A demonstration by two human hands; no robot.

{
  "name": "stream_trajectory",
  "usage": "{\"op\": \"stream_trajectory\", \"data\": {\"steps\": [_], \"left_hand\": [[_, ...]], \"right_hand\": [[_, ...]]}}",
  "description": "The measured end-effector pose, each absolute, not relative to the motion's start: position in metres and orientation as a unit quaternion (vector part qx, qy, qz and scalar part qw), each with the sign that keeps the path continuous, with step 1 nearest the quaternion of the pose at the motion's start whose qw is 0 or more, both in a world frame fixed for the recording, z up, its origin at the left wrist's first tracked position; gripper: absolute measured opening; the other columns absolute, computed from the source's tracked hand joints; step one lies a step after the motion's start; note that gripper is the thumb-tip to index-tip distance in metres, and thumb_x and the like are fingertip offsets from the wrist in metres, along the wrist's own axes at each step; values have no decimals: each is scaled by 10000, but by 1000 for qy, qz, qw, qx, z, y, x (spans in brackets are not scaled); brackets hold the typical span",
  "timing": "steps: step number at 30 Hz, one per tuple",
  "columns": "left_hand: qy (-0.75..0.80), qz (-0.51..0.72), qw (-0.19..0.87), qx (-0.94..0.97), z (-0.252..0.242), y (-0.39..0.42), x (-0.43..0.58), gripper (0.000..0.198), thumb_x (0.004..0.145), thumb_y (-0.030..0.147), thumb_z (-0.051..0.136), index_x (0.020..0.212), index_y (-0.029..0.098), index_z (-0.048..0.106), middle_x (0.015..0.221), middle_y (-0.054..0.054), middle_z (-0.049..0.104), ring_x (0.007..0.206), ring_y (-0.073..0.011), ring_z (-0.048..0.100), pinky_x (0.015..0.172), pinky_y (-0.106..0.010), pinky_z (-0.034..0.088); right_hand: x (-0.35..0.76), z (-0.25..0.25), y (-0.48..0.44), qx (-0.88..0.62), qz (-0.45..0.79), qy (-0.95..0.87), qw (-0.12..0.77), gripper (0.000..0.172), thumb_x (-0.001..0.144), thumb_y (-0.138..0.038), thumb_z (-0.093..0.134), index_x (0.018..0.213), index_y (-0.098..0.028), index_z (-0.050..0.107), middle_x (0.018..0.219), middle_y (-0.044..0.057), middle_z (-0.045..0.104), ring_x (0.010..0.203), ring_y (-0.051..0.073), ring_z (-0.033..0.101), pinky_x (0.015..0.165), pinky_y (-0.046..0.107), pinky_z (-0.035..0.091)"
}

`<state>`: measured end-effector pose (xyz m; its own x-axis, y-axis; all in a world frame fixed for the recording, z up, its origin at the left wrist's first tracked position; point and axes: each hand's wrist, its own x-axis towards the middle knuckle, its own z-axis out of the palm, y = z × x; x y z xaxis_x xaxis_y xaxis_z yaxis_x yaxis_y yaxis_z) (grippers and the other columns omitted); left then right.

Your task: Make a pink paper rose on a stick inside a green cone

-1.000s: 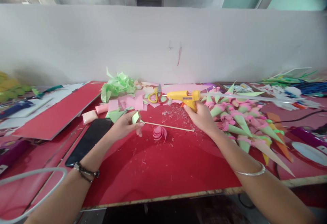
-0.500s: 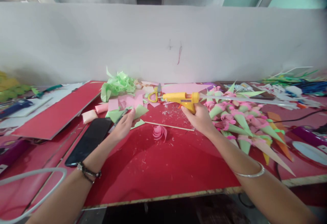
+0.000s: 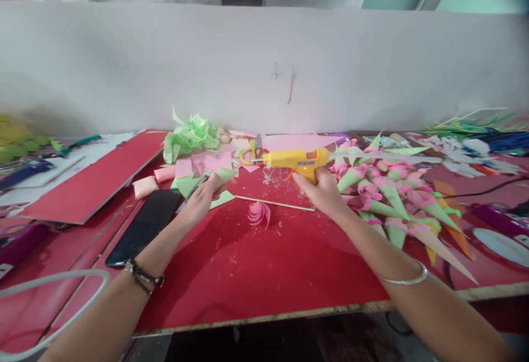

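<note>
While the yellow plastic glue gun (image 3: 295, 159) lies crosswise in my right hand (image 3: 324, 190), its nozzle points left, apart from 1 pale-green folded paper piece (image 3: 226, 173). My left hand (image 3: 201, 198) holds that paper (its fingertips are hidden from me). Beyond, the nozzle partly covers yellow-handled metal scissors (image 3: 251, 148).

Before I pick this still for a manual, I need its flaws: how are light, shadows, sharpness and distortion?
Head view: light looks diffuse, with soft shadows on the red table; head view: slight softness leaves the label on the yellow glue gun unreadable; head view: the upper right corner darkens, and the right forearm seems stretched toward the frame's edge, perhaps wide-angle distortion.
</note>
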<state>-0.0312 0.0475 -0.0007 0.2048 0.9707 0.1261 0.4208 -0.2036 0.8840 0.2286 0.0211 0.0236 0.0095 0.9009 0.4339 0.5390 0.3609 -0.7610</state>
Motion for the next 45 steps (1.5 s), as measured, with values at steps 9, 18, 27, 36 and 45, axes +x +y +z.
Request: {"op": "stream_trajectory", "data": {"steps": [9, 18, 27, 36, 45], "left_hand": [[441, 411, 369, 708, -3, 41, -29, 505, 807, 529, 306, 1050, 131, 502, 862, -77, 571, 786, -157, 540, 687, -267, 449], [372, 365, 331, 787, 12, 29, -22, 233, 802, 384, 423, 885, 169, 454, 718, 24, 498, 590, -69, 446, 546, -171, 369], [392, 308, 147, 854, 16, 27, -24, 360, 730, 491, 475, 786, 137, 503, 465, 71, 408, 409, -65, 359, 419, -179, 255], [428, 217, 7, 877, 18, 29, -28, 534, 751, 619, 322, 808, 145, 561, 539, 4, 528, 457, -113, 480, 466, -203, 313], [430, 126, -29, 893, 19, 30, -26, 475, 778, 566, 346, 836, 142, 553, 555, -18, 533, 498, -140, 507, 463, -214, 314]], "right_hand": [[228, 26, 16, -494, 261, -672, 487, 254, 670, -405, 576, 648, -155, 540, 492, -27, 478, 430, 86, 436, 396, 201, 341], [221, 28, 12, -522, 215, -706, 427, 270, 642, -409, 593, 679, -141, 597, 557, 7, 554, 497, 118, 503, 433, 212, 377], [220, 29, 9, -526, 231, -719, 391, 261, 651, -392, 592, 744, -148, 606, 644, 25, 608, 564, 140, 557, 482, 225, 422], [216, 26, 8, -520, 234, -727, 383, 324, 615, -418, 636, 803, -157, 598, 721, 42, 646, 650, 182, 611, 532, 250, 468], [215, 25, 8, -525, 221, -729, 379, 364, 591, -427, 660, 831, -157, 609, 763, 62, 666, 681, 203, 630, 547, 267, 488]]}}
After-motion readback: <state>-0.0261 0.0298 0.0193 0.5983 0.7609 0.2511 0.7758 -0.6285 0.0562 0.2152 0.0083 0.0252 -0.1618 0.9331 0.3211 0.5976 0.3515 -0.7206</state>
